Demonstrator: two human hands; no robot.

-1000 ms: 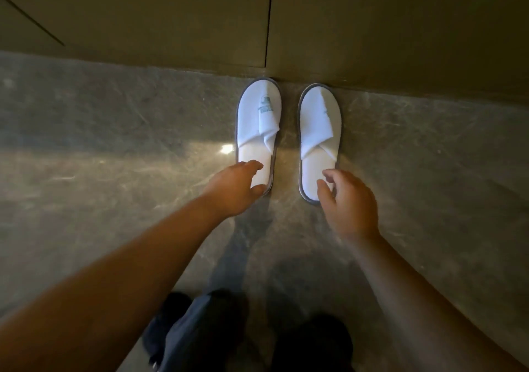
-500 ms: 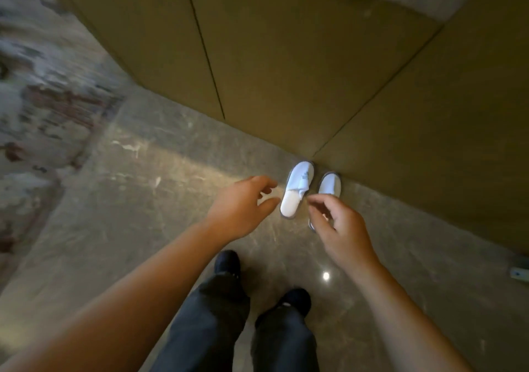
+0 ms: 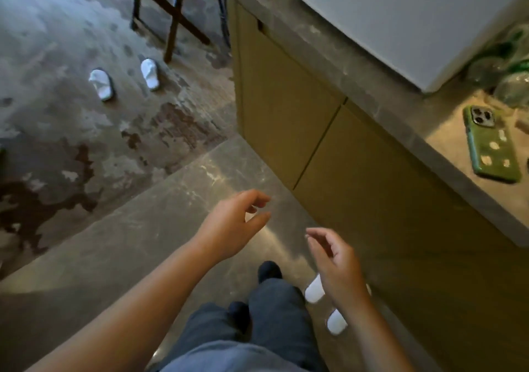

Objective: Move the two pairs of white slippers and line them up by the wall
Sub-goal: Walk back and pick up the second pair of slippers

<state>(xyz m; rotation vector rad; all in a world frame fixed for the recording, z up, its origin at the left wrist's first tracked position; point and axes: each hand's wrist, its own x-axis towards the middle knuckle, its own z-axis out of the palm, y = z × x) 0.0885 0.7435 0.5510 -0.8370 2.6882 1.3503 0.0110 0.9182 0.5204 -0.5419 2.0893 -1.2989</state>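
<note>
One pair of white slippers lies against the olive cabinet front, low right: one slipper and a second slipper, both partly hidden behind my right forearm. A second pair sits apart on the patterned carpet at the upper left: the left slipper and the right slipper. My left hand hovers mid-frame, fingers loosely curled and empty. Beside it my right hand is empty too, fingers apart.
A dark wooden folding stand rises just behind the far slippers. On the stone countertop lies a green phone beside a white box. My legs and dark shoes are on the polished stone floor.
Both hands have let go of the pair by the cabinet and lifted. The view has swung up and left, bringing in the far pair on the carpet and the countertop.
</note>
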